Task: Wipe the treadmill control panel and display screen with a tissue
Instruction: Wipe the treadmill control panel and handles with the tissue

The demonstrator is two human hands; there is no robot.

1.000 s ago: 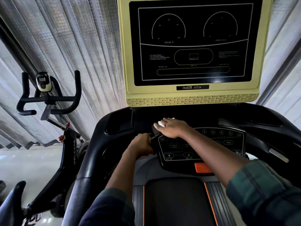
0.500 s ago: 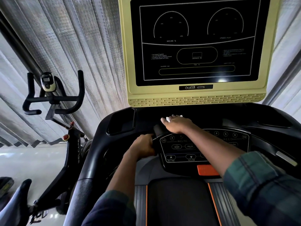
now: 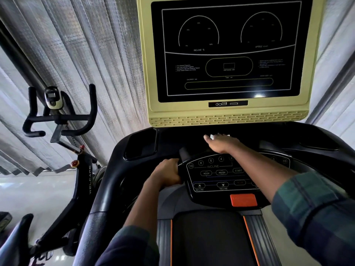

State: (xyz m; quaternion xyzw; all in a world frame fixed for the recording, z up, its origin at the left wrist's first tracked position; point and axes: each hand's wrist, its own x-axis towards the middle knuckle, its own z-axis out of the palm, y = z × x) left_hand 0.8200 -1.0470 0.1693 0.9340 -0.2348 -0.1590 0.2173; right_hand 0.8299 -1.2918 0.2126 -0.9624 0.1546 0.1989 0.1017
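The black control panel (image 3: 215,175) with numbered and INCLINE buttons lies below the dark display screen (image 3: 228,52) in its yellow frame. My right hand (image 3: 223,144) lies flat, fingers straight, pressing a white tissue (image 3: 212,136) onto the black console ledge just above the panel; only a small edge of tissue shows past the fingers. My left hand (image 3: 169,174) grips the short black handlebar (image 3: 183,155) at the panel's left edge. My right forearm hides the panel's right half.
An orange stop button (image 3: 243,200) sits at the panel's lower edge, above the belt (image 3: 207,239). A black cup recess (image 3: 141,144) is at the console's left. A spin bike (image 3: 59,120) stands to the left, with grey curtains behind.
My right hand has slid the tissue up and to the right, off the panel's top-left buttons onto the ledge under the screen. The left hand keeps its grip.
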